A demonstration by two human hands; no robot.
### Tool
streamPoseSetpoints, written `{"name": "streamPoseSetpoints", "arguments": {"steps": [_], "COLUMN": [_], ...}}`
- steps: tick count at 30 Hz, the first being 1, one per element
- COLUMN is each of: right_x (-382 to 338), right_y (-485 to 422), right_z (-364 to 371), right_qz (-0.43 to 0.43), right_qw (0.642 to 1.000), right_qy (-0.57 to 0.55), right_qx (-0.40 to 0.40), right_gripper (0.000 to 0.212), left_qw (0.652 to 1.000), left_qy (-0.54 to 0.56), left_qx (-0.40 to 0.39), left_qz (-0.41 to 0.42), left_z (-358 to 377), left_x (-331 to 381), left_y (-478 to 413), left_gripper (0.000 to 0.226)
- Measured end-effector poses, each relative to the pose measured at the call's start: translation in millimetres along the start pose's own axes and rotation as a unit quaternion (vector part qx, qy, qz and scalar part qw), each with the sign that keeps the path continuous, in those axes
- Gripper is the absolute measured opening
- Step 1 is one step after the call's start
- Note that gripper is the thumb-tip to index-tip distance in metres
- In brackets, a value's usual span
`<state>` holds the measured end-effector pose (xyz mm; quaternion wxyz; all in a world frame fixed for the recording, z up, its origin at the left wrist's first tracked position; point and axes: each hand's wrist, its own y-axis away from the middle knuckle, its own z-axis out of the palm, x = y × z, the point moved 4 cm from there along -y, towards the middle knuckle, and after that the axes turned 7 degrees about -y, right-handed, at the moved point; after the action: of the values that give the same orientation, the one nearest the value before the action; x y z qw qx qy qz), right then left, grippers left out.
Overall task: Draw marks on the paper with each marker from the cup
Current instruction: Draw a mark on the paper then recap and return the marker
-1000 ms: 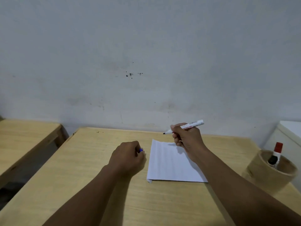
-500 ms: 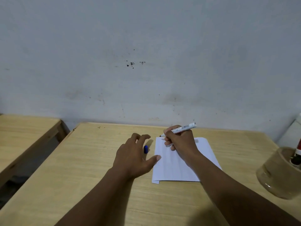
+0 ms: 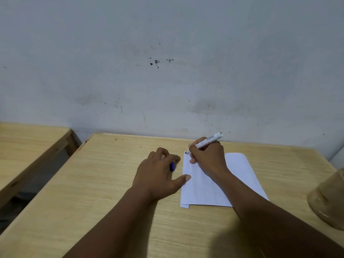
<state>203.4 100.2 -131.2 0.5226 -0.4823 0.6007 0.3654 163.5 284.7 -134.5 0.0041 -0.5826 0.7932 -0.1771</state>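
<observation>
Right hand presses marker tip on paper corner.

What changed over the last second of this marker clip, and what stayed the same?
The right hand brought the marker down until its tip reached the paper's far left corner. The left hand opened from a fist, thumb now at the paper's edge, with the blue cap beneath it. The right hand's grip on the marker stayed.
</observation>
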Motion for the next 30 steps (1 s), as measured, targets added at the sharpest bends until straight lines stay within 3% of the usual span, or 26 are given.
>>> {"name": "streamPoseSetpoints", "arguments": {"steps": [14,18,23,27,30], "right_x": [0.8,-5.6,-20.4,-47.3,-65.7], "right_y": [-2.9,-6.0,-9.9,-8.5,1.4], "right_z": [-0.1,-7.3,-21.8,-41.9,-58.9], "right_qz": [0.023,0.069,0.168,0.151,0.145], "right_qw": [0.999,0.987,0.938,0.934,0.94], "right_qy": [-0.01,-0.144,-0.302,-0.319,-0.309], "right_qx": [-0.027,0.003,0.04,0.05,0.017], "right_gripper": [0.008,0.011,0.015,0.012,0.015], "left_qw": [1.0,0.999,0.998,0.991,0.96], "left_qy": [0.001,0.029,0.061,0.113,0.238], "left_qx": [-0.013,-0.005,0.008,0.023,0.061], "left_qz": [-0.007,-0.012,-0.019,-0.063,-0.137], "left_z": [-1.6,-3.4,-3.3,-5.4,-22.8], "left_x": [1.6,3.0,-0.3,-2.7,0.6], "left_y": [0.4,2.5,5.6,9.6,7.5], "left_gripper": [0.07,0.058,0.035,0.016,0.016]}}
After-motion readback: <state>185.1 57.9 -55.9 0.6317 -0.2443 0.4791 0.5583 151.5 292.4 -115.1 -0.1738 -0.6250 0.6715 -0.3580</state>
